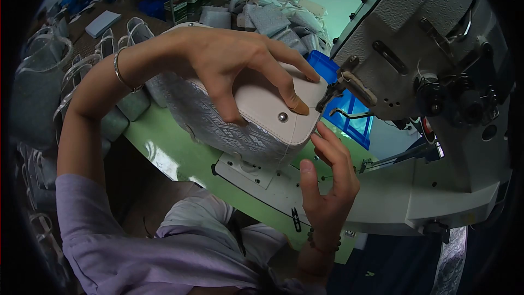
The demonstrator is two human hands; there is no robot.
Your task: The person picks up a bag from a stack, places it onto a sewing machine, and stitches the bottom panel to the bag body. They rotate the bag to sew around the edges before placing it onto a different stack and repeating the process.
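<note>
A handbag (pixel 261 125) with a cream flap, a metal stud and grey patterned fabric sides lies against the sewing machine's needle area (pixel 333 94). My left hand (pixel 234 65) presses down on top of the flap, fingers spread toward the needle, a bangle on the wrist. From below, my right hand (pixel 327 180) supports the bag's near edge with its fingertips touching the rim. A bead bracelet circles that wrist.
The grey industrial sewing machine (pixel 431 49) fills the right side above a green table (pixel 180 155). A blue bin (pixel 349 114) sits behind the needle. Finished grey bags with clear handles (pixel 93 71) line the left; piles of fabric pieces (pixel 278 19) and shelves stand behind.
</note>
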